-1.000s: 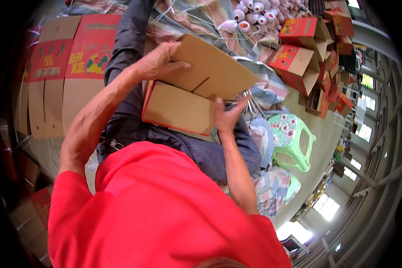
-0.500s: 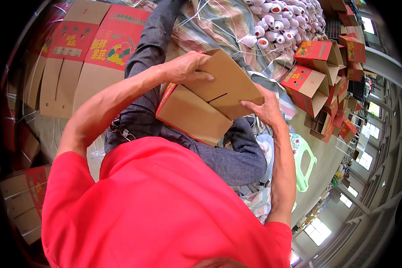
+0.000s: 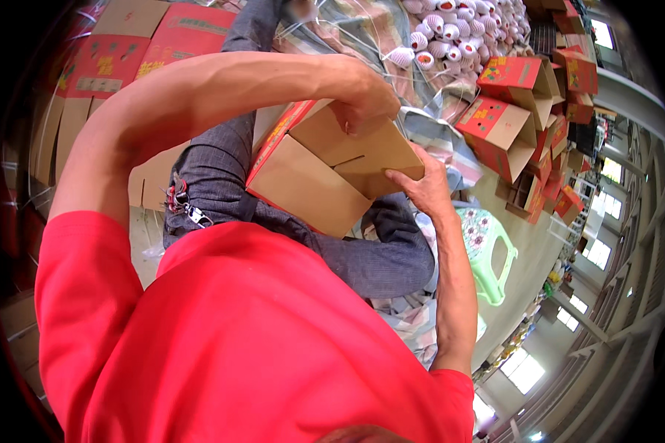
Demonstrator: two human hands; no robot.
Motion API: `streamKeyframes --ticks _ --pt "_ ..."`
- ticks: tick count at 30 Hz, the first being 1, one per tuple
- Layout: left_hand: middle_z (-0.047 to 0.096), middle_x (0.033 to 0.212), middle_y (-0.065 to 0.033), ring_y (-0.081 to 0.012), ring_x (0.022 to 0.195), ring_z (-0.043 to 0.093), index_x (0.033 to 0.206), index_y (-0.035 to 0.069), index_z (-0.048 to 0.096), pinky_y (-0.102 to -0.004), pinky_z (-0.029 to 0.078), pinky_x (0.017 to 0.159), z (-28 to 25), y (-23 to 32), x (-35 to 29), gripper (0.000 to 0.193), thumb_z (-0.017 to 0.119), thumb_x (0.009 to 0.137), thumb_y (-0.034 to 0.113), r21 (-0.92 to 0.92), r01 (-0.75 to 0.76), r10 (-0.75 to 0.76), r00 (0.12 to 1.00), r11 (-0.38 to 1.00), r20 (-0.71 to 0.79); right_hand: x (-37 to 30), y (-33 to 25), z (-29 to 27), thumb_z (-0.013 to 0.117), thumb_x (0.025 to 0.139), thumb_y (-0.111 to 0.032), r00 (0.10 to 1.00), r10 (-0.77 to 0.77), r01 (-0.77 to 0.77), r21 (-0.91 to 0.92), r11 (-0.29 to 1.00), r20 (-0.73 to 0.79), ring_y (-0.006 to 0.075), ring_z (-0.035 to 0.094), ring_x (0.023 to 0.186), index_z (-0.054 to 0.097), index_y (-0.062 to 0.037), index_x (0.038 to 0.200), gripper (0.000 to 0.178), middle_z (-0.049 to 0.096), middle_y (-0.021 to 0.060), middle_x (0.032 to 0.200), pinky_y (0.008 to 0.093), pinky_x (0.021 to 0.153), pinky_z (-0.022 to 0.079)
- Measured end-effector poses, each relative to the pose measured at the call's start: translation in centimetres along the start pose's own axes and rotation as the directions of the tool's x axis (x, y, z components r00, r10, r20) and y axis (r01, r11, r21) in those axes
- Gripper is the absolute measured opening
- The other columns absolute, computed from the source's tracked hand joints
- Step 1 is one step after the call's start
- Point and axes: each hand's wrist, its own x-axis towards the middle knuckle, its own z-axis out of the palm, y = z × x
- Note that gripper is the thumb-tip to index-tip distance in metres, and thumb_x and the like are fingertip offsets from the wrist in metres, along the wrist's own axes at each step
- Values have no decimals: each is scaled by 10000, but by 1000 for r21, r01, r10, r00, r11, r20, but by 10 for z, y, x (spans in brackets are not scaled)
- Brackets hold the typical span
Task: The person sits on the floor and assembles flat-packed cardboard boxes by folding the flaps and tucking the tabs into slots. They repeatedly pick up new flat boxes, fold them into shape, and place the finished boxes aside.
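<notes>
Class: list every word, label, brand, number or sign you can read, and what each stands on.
Wording not copied here, only its place:
Red cardboard panel at upper left: yellow characters; one mark on the brown flap above.
Red panel to its right: yellow characters, partly covered; faint print above, blurred.
Box being handled: yellow print on its red side, too small to read.
Boxes at right: yellow print, too small to read.

Right grip (image 3: 430,183) partly hidden by flap (image 3: 388,148); fruit pile (image 3: 462,40) cropped.
</notes>
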Motion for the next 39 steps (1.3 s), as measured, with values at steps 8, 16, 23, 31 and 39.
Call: streamKeyframes --ticks 8,16,23,31,39 --pt "785 1009 -169 -369 1050 758 1060 34 761 -489 610 857 41 22 -28 288 788 821 194 8 27 -22 932 1000 -362 -26 -4 28 913 784 -124 982 -77 49 -159 986 -172 375 713 1213 696 26 1309 588 734 220 1313 427 1055 555" --pt "280 1764 -135 -350 1655 173 1669 117 373 -611 90 1337 183 23 -45 995 768 848 518 220 56 76 831 974 -551 -61 14 148 695 968 -481 985 -139 89 -403 911 -98 556 10 1623 309 59 1613 925 108 328 1756 678 1292 1" --pt "313 1740 -164 -389 1647 175 1661 131 396 -598 106 1342 176 21 -44 956 722 903 613 52 -59 78 811 997 -580 -27 28 143 638 1007 -408 909 -2 -93 -208 974 -417 467 192 1607 484 19 1493 665 316 250 1703 640 1285 119" --pt "537 1526 -331 -448 1471 474 1535 -73 475 -485 356 1242 269 -52 32 725 595 1031 433 -897 16 -894 93 442 -439 -17 84 129 528 1084 -402 779 -44 -74 -161 984 -625 472 245 1593 414 104 1548 696 279 312 1703 560 1304 191" --pt "697 1237 -223 -320 1083 675 1338 -76 629 -416 536 934 251 -62 59 719 754 953 518 -986 111 -750 640 -122 165 -75 174 131 415 1150 -458 638 464 -185 462 867 -615 347 373 1538 362 63 1601 691 427 269 1600 480 1252 326"
